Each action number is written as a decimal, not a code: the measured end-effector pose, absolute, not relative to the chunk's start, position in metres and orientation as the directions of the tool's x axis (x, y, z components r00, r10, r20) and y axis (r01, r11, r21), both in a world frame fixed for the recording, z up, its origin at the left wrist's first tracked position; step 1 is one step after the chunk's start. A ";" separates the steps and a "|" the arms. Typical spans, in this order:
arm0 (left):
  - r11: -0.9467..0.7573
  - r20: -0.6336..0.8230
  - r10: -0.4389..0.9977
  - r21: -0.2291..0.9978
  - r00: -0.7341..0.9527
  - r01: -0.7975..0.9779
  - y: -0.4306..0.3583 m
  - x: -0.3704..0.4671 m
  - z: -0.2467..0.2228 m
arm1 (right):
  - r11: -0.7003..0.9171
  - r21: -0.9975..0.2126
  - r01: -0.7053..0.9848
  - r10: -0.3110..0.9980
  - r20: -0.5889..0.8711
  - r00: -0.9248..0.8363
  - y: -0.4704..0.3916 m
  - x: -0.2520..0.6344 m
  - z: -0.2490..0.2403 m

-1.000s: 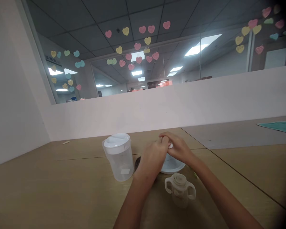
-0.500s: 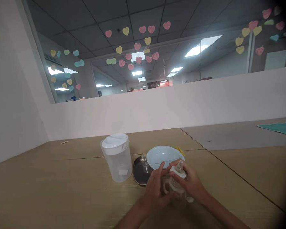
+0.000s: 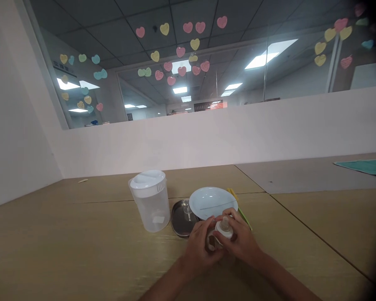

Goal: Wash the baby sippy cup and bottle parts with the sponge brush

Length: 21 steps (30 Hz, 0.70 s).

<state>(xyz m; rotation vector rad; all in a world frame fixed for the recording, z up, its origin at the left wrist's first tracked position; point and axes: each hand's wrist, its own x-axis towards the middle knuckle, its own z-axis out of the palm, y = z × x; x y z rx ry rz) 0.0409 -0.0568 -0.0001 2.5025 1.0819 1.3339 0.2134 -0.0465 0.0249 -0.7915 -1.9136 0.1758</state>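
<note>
A baby bottle with a clear teat and white collar [image 3: 224,229] is between my hands, low in the middle of the view. My right hand [image 3: 242,239] has its fingers wrapped round the white collar from the right. On the other side, my left hand [image 3: 200,246] curls round the bottle's body and its handle. Much of the body is hidden by my fingers. Just beyond my hands lies a white plate [image 3: 211,200] with a thin rod across it. A dark metal tray [image 3: 182,223] holding a small clear item [image 3: 187,207] touches the plate's left side.
A clear pitcher with a white lid [image 3: 150,205] stands left of the tray. Yellow and green sticks [image 3: 245,218] lie right of the plate. A teal cloth [image 3: 366,166] is at the far right, and a low wall [image 3: 191,142] with windows rises behind the table.
My left hand has closed in round the bottle. The bottle and my right hand have shifted slightly left and stand more upright in view. The whole view has tilted a little.
</note>
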 end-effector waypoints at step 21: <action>-0.666 0.599 0.743 0.622 0.297 0.412 -0.062 0.052 0.004 | 0.828 -0.276 0.488 0.388 0.910 -0.145 -0.043 0.229 0.016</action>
